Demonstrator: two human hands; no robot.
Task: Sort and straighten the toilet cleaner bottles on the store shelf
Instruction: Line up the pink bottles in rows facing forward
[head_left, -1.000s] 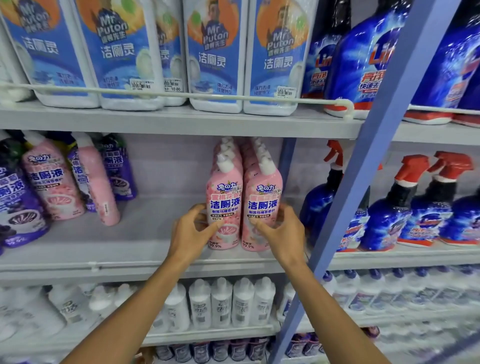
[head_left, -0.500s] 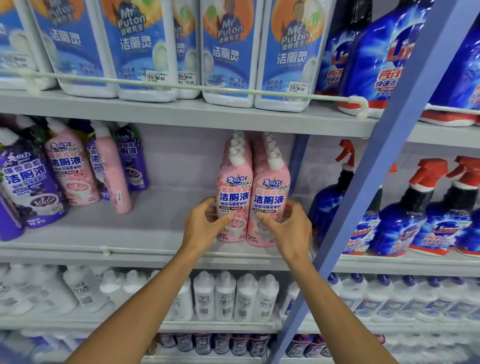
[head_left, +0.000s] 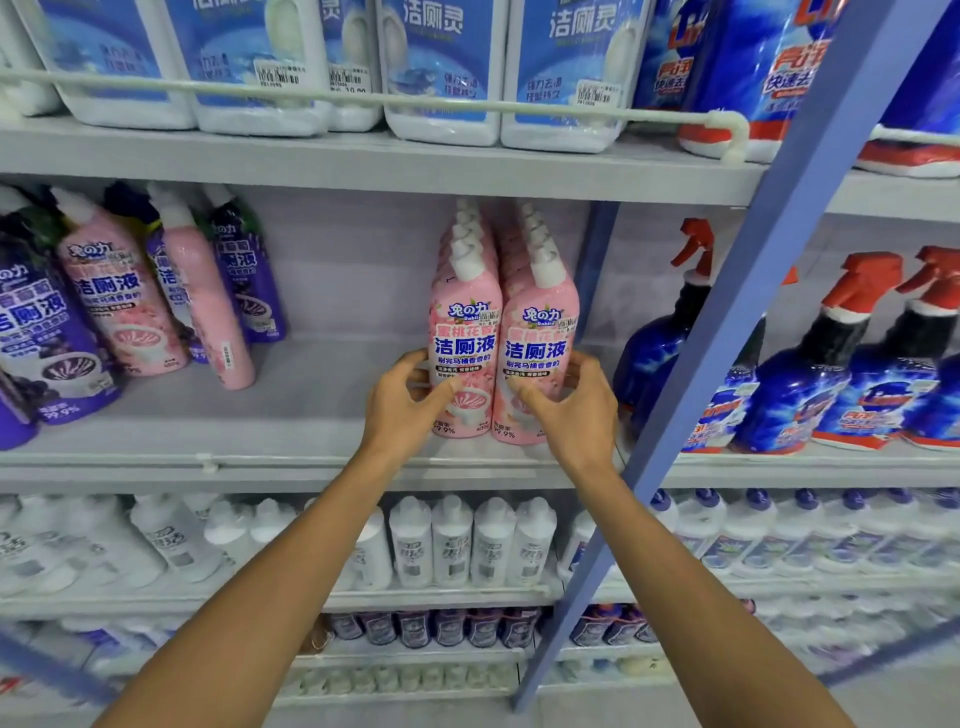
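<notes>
Squaring up two pink toilet cleaner rows on the middle shelf (head_left: 311, 457).

Both hands are apart, each cupped around a front bottle: the left hand (head_left: 402, 402) wraps the left pink bottle (head_left: 464, 332), the right hand (head_left: 576, 410) the right pink bottle (head_left: 543, 353), thumbs on the labels. The two stand touching, upright, near the shelf's front edge, with more pink bottles lined up behind them. To do this well, I would press evenly low on both bodies so the bases slide without tipping, and finish with labels facing forward. The labels read 兔の力 and 洁厕液, with 99.9% at the foot. Well apart to the left, mixed pink and purple bottles (head_left: 156, 306) lean unsorted.
</notes>
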